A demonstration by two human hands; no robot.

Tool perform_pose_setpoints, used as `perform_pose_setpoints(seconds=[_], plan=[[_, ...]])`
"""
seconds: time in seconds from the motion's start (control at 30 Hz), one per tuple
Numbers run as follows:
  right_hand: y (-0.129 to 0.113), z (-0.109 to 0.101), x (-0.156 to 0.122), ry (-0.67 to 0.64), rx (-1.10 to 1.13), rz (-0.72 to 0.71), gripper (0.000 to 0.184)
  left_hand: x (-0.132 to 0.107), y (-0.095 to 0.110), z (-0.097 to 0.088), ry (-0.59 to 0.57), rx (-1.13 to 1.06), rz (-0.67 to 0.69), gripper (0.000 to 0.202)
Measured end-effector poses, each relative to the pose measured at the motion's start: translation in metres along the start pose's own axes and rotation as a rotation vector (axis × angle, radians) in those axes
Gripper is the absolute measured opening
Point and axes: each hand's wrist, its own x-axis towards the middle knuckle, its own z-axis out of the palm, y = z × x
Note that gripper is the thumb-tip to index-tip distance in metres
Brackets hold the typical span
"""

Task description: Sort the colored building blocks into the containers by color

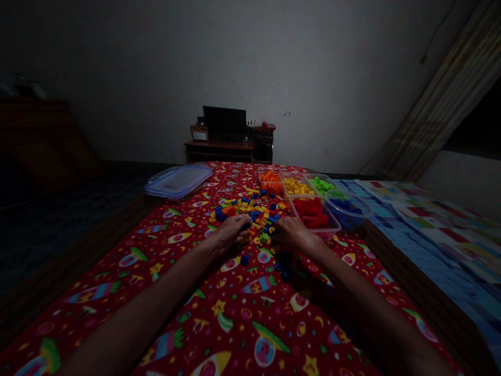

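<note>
Small plastic toy pieces (256,215) in blue, yellow, orange and green lie in a loose pile on the red patterned cloth (219,313). My left hand (235,228) is at the pile's near left side, fingers curled closed among the pieces. Across from it, my right hand (294,234) bends down with closed fingers at the right side of the pile, close to the box of red pieces (312,213). Whatever either hand holds is too small and dark to make out. A green piece (264,238) sits between the hands. Some blue pieces (282,269) lie below my right hand.
Clear boxes hold orange pieces (271,181), yellow pieces (298,186) and green pieces (321,185). A round tub (358,219) of blue pieces stands at the right. Blue-rimmed lids (179,181) lie at the far left. Behind are a monitor (224,123) and a bed (438,245).
</note>
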Motion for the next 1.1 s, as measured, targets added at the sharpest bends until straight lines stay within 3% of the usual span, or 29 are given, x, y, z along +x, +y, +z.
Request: perform_pose_setpoints(seconds=[0.2, 0.37, 0.43, 0.53, 0.7, 0.87, 1.1], plan=[[0.000, 0.010, 0.006, 0.028, 0.097, -0.002, 0.022, 0.020, -0.014, 0.003, -0.003, 0.743, 0.417, 0.015], [0.012, -0.002, 0.004, 0.102, 0.299, -0.042, 0.019, 0.032, -0.033, -0.003, -0.089, 0.947, 0.711, 0.021], [0.014, -0.012, 0.004, 0.136, 0.419, -0.058, 0.018, 0.031, -0.036, -0.008, -0.140, 0.971, 0.730, 0.021], [0.015, -0.022, 0.008, 0.077, 0.611, -0.032, 0.015, 0.027, -0.035, -0.014, -0.221, 0.981, 0.729, 0.022], [0.015, -0.017, 0.015, -0.014, 0.846, 0.035, 0.020, 0.021, -0.035, -0.012, -0.330, 0.995, 0.611, 0.022], [0.013, -0.010, 0.013, 0.033, 0.624, -0.010, 0.020, 0.009, -0.033, -0.012, -0.210, 1.059, 0.677, 0.024], [0.002, -0.052, -0.011, -0.127, 0.602, -0.097, 0.023, -0.009, -0.021, -0.028, -0.046, 1.051, 0.681, 0.028]])
